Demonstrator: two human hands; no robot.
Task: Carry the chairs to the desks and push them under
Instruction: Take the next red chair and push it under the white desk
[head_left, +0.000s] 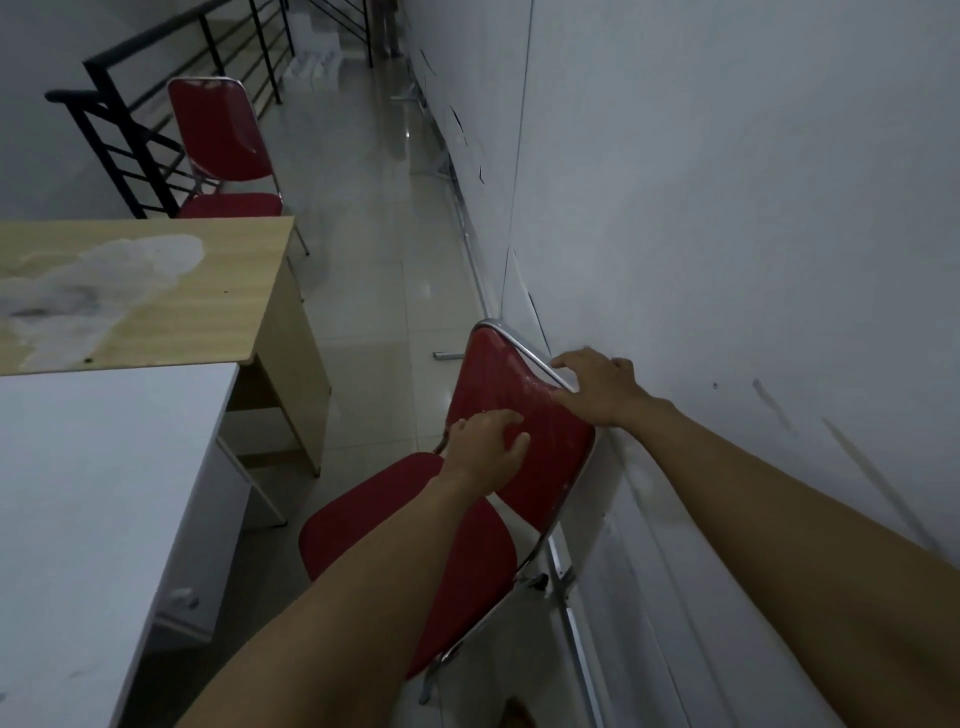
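A red padded chair (540, 467) with a chrome frame stands with its back against the white wall on the right. My right hand (597, 387) lies over the top rail of its backrest, fingers spread and slightly bent over the chrome edge. My left hand (485, 441) hovers at the front face of the backrest, fingers loosely curled, holding nothing. A second red chair (223, 135) stands farther off, behind the wooden desk (156, 291). A white desk (93, 493) sits nearest, at the left.
A black metal stair railing (130, 140) runs along the far left. The white wall (727, 208) lines the whole right side, with a metal strip at its base. A tiled floor aisle (374, 260) runs between desks and wall.
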